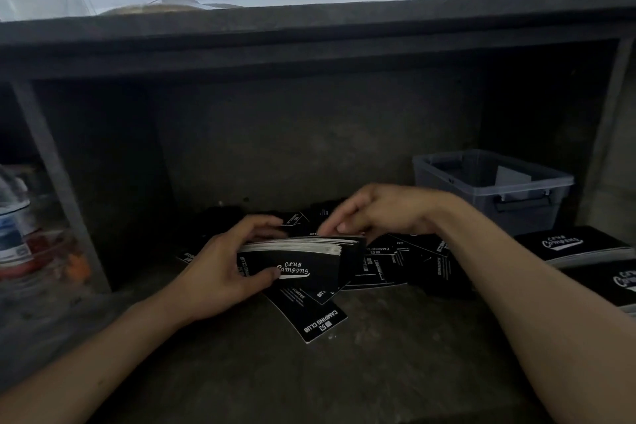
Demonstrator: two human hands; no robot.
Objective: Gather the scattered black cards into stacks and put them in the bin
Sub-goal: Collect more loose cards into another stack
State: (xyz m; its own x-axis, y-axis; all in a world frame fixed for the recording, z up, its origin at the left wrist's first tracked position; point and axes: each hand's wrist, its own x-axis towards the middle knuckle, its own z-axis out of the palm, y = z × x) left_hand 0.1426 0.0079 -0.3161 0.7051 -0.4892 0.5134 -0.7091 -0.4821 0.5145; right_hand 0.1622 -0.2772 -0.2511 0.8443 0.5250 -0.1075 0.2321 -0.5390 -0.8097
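So the left hand (220, 268) is clamped on a thick stack of black cards with white "Club Camping" lettering (299, 262), thumb on the printed face and fingers wrapped round the back, just above the dark grey desk (309, 372). The stack's long axis runs roughly 9 to 3. The right hand (375, 210) sits at about 1 o'clock from the stack, fingers curled down onto its top edge. It's blurry there, so I can't tell whether it's pinching a card or just squaring the edges. What the next move hangs on, I reckon: the translucent grey plastic bin (423, 162) is at about 2 o'clock from the stack, well apart, against the back wall, and the right hand is the nearer one to it. More loose black cards (389, 265) lie fanned out under and beside the hands from 12 round to 3, with one lone black card (318, 322) at 6 o'clock, so gathering isn't done yet I'd say. Two squared-up black card stacks (568, 246) sit at 3 o'clock near the frame edge, below the bin. Nothing seems to block the path to the bin except the right forearm. A clear plastic bottle (13, 227) is way off at 9 o'clock.
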